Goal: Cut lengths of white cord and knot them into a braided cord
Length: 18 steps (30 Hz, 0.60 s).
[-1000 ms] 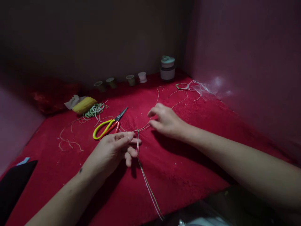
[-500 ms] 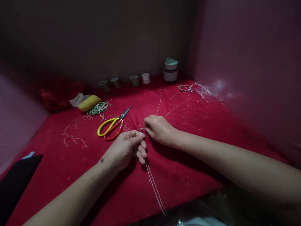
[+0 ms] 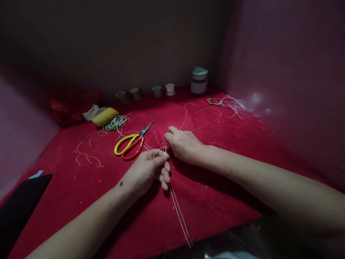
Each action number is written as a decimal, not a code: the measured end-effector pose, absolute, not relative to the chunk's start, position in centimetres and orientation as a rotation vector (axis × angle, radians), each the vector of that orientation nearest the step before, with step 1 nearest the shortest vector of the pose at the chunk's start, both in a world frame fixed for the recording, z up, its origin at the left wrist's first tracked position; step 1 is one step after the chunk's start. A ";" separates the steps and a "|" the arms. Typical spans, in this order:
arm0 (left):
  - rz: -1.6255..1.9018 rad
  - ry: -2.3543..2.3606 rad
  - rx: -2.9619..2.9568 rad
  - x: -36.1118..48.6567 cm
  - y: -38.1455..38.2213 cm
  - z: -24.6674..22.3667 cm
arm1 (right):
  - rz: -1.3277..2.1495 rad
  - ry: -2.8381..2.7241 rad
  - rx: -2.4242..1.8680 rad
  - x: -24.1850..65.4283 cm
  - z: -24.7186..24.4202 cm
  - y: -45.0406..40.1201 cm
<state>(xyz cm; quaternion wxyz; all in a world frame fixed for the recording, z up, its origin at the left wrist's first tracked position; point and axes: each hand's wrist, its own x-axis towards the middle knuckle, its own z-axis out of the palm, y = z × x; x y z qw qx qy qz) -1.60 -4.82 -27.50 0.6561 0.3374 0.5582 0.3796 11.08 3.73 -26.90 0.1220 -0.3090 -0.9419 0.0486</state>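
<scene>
Over the red cloth, my left hand [image 3: 151,167] pinches thin cords [image 3: 178,212] between thumb and forefinger, its other fingers loosely curled. White and tan strands hang from it toward the front edge. A small knot [image 3: 165,148] shows just above the fingertips, and another strand runs off to the left. Close on the right, my right hand [image 3: 184,144] has its fingers pressed together at the cords; a strand extends beyond it, but the exact grip is hidden. Scissors [image 3: 134,142] with one yellow and one red handle lie left of my hands.
Spools [image 3: 157,92] and a lidded jar [image 3: 199,81] line the back. A yellow bundle [image 3: 105,117] and green-white cords [image 3: 115,123] lie at back left, tangled cord [image 3: 229,101] at back right. A black object [image 3: 24,201] sits at left.
The whole view has shifted slightly, moving the scene to the right. My right hand has risen a little from the knot; my left hand keeps its pinch.
</scene>
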 end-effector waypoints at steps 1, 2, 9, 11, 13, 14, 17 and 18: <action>0.857 1.266 0.763 -1.6 -4.8 -27.5 | 0.100 -2.762 -0.858 11.2 -26.9 3.5; 0.855 1.266 0.763 -1.6 -4.9 -27.4 | 0.078 -2.769 -0.833 11.4 -26.9 3.3; 0.871 1.262 0.752 -1.4 -4.9 -27.5 | 0.248 -2.763 -0.922 12.2 -27.8 2.7; 0.870 1.269 0.754 -1.4 -4.9 -27.5 | 0.363 -2.764 -0.974 12.1 -28.0 2.8; 0.856 1.277 0.766 -1.4 -4.9 -27.6 | 0.438 -2.755 -1.035 11.8 -27.9 2.8; 0.853 1.277 0.770 -1.4 -4.9 -27.6 | 0.460 -2.749 -1.062 11.7 -27.8 2.9; 0.850 1.264 0.770 -1.5 -4.8 -27.6 | 0.508 -2.727 -1.122 11.3 -27.5 3.0; 0.846 1.264 0.766 -1.5 -4.8 -27.6 | 0.526 -2.721 -1.133 11.2 -27.5 3.1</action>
